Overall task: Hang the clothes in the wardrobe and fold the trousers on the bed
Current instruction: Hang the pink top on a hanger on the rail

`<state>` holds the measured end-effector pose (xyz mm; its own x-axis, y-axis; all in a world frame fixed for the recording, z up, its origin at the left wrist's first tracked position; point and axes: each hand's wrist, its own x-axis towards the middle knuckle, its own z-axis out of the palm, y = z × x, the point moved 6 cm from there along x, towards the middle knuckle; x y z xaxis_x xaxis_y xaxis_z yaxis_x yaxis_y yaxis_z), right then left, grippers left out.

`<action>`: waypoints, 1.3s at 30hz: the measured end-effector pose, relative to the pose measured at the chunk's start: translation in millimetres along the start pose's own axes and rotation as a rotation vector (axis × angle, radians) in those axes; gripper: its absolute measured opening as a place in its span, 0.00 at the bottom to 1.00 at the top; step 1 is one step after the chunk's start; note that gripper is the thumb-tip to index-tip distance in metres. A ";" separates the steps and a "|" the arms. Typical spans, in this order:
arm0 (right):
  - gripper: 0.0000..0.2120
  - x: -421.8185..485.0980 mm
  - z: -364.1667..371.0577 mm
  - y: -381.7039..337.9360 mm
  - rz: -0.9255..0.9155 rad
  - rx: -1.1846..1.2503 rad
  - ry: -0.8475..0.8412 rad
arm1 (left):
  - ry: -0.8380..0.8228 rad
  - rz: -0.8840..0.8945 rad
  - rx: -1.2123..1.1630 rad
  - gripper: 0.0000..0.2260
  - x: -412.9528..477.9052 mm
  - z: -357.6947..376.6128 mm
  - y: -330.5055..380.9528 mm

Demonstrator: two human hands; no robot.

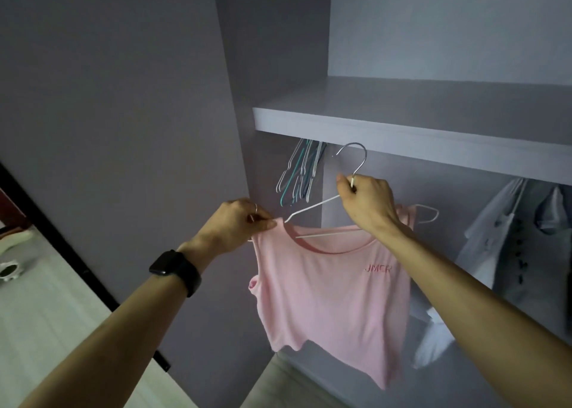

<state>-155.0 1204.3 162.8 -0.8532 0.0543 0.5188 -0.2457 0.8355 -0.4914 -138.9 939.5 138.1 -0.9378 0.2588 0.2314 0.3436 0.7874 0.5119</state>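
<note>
- Bare forearms reach up from the frame's bottom; a black watch (175,270) sits on the left wrist.
- Grey wardrobe (123,98) with a shelf (402,129); pale floor below left.
- Pink top (334,296), "JMER" on its chest, hangs on a white hanger (312,207) in front of the wardrobe opening.
- Left hand (235,225) pinches the top's shoulder; right hand (365,200) grips the hanger's neck.
- Empty hangers (301,172) and a pale garment (510,237) hang inside.

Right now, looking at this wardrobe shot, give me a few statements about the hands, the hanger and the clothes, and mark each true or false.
1. The right hand grips the white hanger at the base of its hook. True.
2. The pink top lies folded on the shelf. False: it hangs on the held hanger.
3. The left hand pinches the top's shoulder. True.
4. No spare hangers are in the wardrobe. False: the empty hangers hang under the shelf.
</note>
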 end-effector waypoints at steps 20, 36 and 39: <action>0.26 -43.6 17.2 -5.2 0.061 -0.009 -0.014 | -0.004 -0.021 0.066 0.07 -27.2 42.2 7.0; 0.17 -128.3 -3.6 111.7 0.666 0.339 0.045 | -0.031 -0.118 -0.196 0.04 -4.2 40.8 48.7; 0.22 -141.9 27.9 106.7 0.632 0.317 -0.190 | -0.020 -0.124 -0.182 0.05 -7.1 42.9 44.6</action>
<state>-73.0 1270.5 17.2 -0.9341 0.3539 -0.0470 0.2231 0.4758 -0.8508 -119.0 996.7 123.8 -0.9736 0.1789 0.1418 0.2272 0.7000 0.6771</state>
